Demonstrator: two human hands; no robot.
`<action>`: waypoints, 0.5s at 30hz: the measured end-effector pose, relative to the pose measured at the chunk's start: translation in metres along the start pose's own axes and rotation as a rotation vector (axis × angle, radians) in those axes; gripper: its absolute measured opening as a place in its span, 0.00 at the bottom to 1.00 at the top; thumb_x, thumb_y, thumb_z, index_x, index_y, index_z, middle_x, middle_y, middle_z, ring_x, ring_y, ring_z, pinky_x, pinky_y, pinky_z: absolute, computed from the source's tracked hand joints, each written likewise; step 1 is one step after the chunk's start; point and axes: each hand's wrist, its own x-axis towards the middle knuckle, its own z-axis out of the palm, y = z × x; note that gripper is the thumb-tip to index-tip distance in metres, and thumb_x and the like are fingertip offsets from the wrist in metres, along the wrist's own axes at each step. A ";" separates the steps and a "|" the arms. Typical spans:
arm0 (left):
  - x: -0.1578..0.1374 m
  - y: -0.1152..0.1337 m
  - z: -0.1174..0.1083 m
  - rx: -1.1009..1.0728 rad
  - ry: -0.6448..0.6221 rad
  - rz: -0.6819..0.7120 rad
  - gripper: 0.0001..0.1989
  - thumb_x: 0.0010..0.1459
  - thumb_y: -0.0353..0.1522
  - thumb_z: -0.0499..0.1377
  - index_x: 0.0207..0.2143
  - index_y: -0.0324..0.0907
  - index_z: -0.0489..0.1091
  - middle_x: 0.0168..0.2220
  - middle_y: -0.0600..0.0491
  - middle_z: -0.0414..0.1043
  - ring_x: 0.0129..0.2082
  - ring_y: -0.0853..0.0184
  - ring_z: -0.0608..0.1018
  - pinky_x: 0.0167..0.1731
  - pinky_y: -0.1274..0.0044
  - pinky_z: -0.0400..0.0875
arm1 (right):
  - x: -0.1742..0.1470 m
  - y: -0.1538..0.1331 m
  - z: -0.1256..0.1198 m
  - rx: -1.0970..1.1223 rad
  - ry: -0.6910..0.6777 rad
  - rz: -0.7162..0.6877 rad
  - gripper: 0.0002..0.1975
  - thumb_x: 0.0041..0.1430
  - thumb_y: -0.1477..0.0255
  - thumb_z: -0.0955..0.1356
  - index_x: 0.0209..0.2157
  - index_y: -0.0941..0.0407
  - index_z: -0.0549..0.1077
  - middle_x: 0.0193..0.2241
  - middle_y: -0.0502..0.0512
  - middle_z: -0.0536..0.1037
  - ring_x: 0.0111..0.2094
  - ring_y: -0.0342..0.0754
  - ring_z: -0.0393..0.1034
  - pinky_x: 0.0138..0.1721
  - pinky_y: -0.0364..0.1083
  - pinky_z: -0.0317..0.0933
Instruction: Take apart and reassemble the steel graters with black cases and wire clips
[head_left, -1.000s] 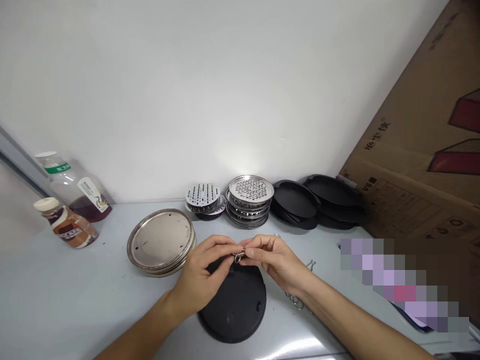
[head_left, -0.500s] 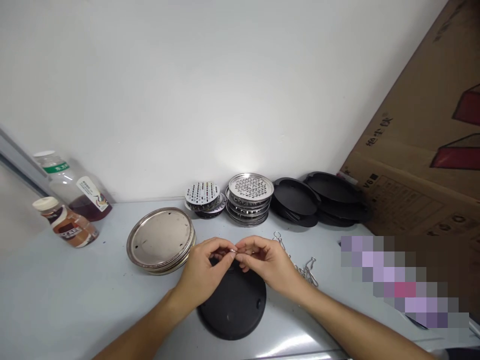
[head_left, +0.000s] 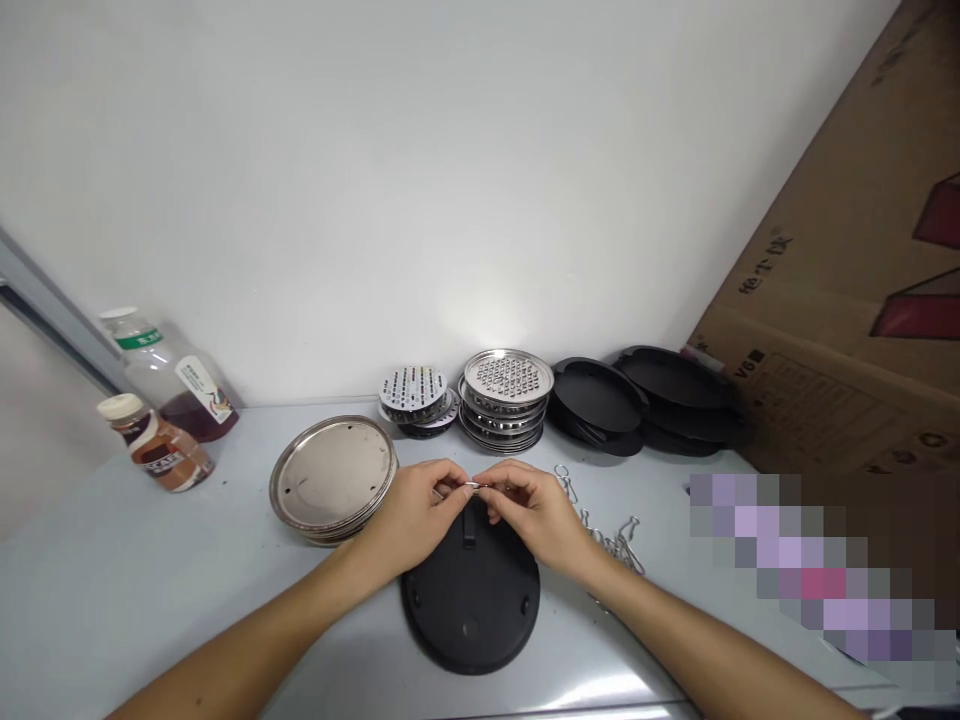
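Observation:
My left hand and my right hand meet fingertip to fingertip above the far edge of a round black plate. Pinched between both thumbs and forefingers is a thin, shiny metal wire piece, mostly covered by the fingers. The plate lies on the table, with small raised knobs near its rim and a narrow slotted tab below my fingers. Just right of my right hand several bent wire clips lie in a loose heap, partly behind my forearm.
Left of my hands stands a stack of round metal plates. Along the wall are small grater discs, larger grater discs and black trays. Two bottles, brown and clear, stand left; a cardboard box stands right.
My hands have risen slightly toward the plate's far edge, uncovering its slotted tab. The wire piece stays between my fingertips. The whole view has shifted a little, so things sit farther right.

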 end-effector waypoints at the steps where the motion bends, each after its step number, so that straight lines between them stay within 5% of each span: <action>1: 0.000 -0.001 0.000 0.002 0.000 0.002 0.07 0.60 0.33 0.58 0.33 0.43 0.76 0.29 0.56 0.78 0.29 0.68 0.78 0.31 0.79 0.69 | 0.001 0.000 -0.001 0.012 -0.016 -0.007 0.09 0.61 0.68 0.68 0.39 0.56 0.79 0.35 0.54 0.75 0.24 0.41 0.70 0.29 0.43 0.68; 6: -0.005 -0.017 0.007 0.014 0.073 0.024 0.08 0.60 0.31 0.57 0.34 0.42 0.77 0.31 0.53 0.78 0.30 0.67 0.77 0.33 0.77 0.70 | 0.001 -0.004 -0.002 -0.202 -0.019 -0.143 0.10 0.61 0.75 0.67 0.38 0.53 0.81 0.35 0.55 0.77 0.36 0.47 0.73 0.40 0.46 0.67; 15: -0.007 -0.028 0.018 0.025 0.153 0.034 0.08 0.56 0.27 0.59 0.32 0.43 0.78 0.28 0.55 0.77 0.26 0.69 0.75 0.30 0.79 0.68 | 0.001 0.003 0.001 -0.311 0.054 -0.144 0.08 0.55 0.79 0.67 0.32 0.55 0.78 0.31 0.54 0.79 0.35 0.48 0.73 0.40 0.47 0.66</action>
